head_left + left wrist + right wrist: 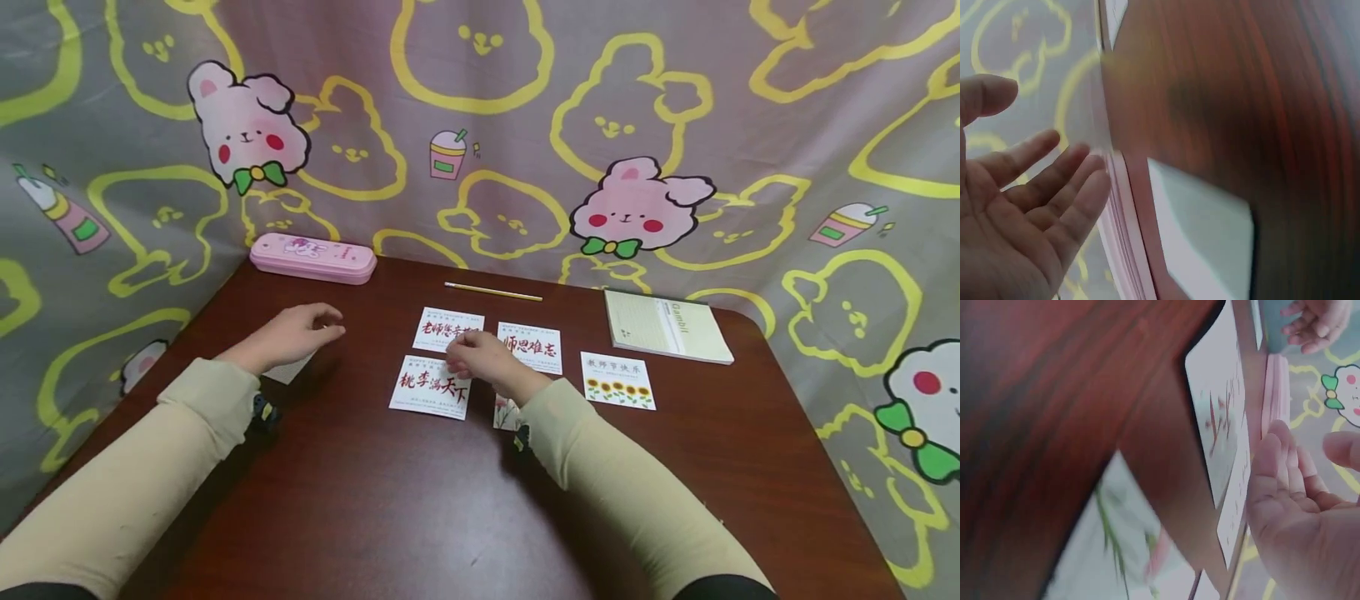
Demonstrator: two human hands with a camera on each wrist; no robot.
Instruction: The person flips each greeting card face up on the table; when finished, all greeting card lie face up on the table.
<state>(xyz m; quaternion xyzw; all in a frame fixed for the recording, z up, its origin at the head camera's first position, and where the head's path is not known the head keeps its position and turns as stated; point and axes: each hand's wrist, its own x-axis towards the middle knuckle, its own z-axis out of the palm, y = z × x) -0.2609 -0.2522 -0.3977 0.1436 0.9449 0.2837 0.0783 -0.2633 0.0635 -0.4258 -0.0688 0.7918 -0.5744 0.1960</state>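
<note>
My left hand [296, 335] hovers over the table's left side, fingers relaxed and holding nothing; in the left wrist view the palm [1016, 219] faces up with fingers apart. Beneath it lies a pale card [288, 371], partly hidden by the wrist. My right hand [491, 360] hangs above several small white cards, fingers loosely bent around nothing. Around it are two red-lettered cards, one nearer me [427, 390] and one behind [431, 332], plus a third red-lettered card [543, 348] to the right. My right wrist partly covers a flower card [506, 414].
A sunflower card [618, 392] lies further right, near a cream notebook [645, 321]. At the back is a pencil [495, 292]; a pink pencil case [311, 265] sits at the back left. A patterned curtain [495, 125] hangs behind the brown table [360, 500].
</note>
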